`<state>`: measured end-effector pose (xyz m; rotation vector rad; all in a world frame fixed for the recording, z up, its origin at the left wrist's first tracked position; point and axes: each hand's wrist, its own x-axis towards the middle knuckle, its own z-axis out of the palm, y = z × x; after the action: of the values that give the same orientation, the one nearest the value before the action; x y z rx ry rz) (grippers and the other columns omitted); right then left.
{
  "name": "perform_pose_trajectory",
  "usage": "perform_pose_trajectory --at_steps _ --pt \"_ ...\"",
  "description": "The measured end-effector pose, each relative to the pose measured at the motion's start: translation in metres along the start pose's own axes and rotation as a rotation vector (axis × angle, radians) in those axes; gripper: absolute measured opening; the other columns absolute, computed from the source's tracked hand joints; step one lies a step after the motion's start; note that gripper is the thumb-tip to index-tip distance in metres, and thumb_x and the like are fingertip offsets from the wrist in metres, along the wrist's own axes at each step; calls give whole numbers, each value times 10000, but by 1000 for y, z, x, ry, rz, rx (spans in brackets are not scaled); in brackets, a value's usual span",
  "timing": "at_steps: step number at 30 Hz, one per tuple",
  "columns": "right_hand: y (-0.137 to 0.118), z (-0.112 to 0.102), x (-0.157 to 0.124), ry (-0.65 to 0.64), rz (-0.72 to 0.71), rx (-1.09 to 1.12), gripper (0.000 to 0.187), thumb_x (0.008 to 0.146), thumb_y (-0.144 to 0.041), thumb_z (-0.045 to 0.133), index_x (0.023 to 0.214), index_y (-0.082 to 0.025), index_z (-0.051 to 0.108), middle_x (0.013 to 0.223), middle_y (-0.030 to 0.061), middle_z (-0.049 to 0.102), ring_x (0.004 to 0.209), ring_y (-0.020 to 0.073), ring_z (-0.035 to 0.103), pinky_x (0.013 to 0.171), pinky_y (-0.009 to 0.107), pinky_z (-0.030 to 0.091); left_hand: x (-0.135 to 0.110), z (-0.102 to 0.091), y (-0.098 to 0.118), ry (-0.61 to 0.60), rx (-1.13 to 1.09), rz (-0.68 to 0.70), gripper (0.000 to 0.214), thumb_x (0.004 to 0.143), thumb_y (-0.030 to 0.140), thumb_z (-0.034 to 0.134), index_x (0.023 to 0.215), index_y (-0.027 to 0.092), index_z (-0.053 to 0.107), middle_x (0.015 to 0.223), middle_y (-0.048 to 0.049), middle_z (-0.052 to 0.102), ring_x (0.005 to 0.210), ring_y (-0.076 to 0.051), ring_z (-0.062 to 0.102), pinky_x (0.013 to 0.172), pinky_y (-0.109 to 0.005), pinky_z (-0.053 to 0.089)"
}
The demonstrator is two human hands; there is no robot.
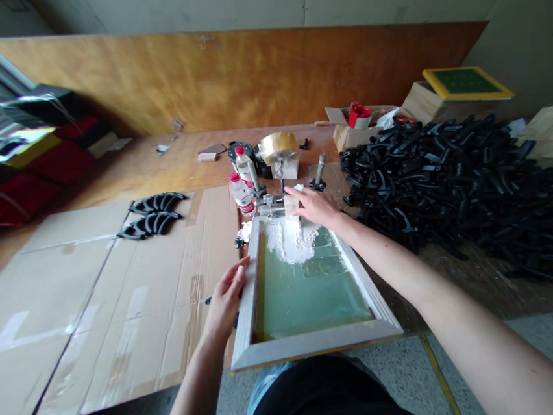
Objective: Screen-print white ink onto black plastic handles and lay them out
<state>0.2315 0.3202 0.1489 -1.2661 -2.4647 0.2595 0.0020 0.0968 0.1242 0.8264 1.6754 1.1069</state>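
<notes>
A wooden-framed printing screen [314, 344] with green mesh lies in front of me, hinged at its far end to a metal clamp [272, 202]. White ink [292, 240] is spread over the far part of the mesh. My right hand [313, 207] is closed on a small squeegee [292, 205] at the far end of the screen, in the white ink. My left hand [226, 298] grips the left rail of the frame, fingers curled over its edge.
A big heap of black plastic parts [454, 177] fills the right side. Two rows of the same parts [152, 214] lie on flattened cardboard [104, 302] at left. Two small bottles [242, 185], a tape roll [278, 147], an open box [357, 128] and a second yellow-framed screen [465, 83] stand behind.
</notes>
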Motion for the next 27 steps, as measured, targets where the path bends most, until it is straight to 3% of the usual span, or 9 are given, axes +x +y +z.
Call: perform_pose_trajectory --at_steps 4,7,9,12,17,19,21,23,27 --pt "50 -12 -17 180 291 28 337 931 -295 539 1252 -211 592 985 57 686 889 208 623 821 306 451 13 4 44 -3 -179 133 676 786 722 497 1165 183 649 1001 -58 696 778 -186 637 641 -275 502" --pt "72 8 -53 121 499 47 215 929 -223 502 1051 -166 670 918 69 690 871 210 621 826 315 453 32 15 70 13 -340 285 603 810 650 519 1184 186 614 1048 -71 680 876 -193 644 666 -280 521" --pt "69 33 -77 13 420 101 186 901 -252 572 1031 -166 674 940 71 685 901 208 614 852 322 449 42 23 75 30 -401 291 576 822 615 521 1196 182 589 982 -67 681 830 -179 644 622 -265 515" --pt "41 66 -104 -130 142 173 319 804 -282 722 1107 -203 658 996 53 666 968 199 587 897 335 433 41 37 53 106 -446 218 577 833 630 503 1215 200 545 970 -65 686 802 -162 649 606 -246 509" --pt "-29 80 -130 -44 19 112 156 835 -269 707 974 -197 700 943 57 627 986 203 542 898 340 426 -1 79 -23 -243 -378 -283 618 784 613 616 1221 182 546 1148 -157 684 938 -245 678 670 -326 552" --pt "-53 81 -141 -53 -135 136 151 870 -309 668 969 -202 707 890 50 622 941 195 550 871 322 437 -17 88 -45 -268 -417 -377 580 762 600 648 1147 172 580 1121 -153 693 940 -252 680 669 -333 556" --pt "-60 83 -150 -125 -301 194 173 898 -348 631 998 -231 710 884 32 633 909 176 568 849 296 446 -23 79 -62 -205 -414 -393 514 741 596 661 1015 165 603 960 -119 720 812 -218 684 599 -289 531" --pt "-38 82 -156 -160 -252 207 189 921 -345 599 1048 -248 699 938 22 651 907 158 587 842 275 455 -18 46 -80 -99 -319 -386 475 745 604 632 918 163 601 794 -84 712 648 -177 647 524 -252 482" --pt "64 66 -168 -148 405 -129 241 903 -181 571 1127 -181 660 1117 100 625 1056 197 578 900 293 454 5 -55 -134 196 12 -458 485 782 642 487 709 171 576 575 -60 643 467 -148 528 463 -259 435"
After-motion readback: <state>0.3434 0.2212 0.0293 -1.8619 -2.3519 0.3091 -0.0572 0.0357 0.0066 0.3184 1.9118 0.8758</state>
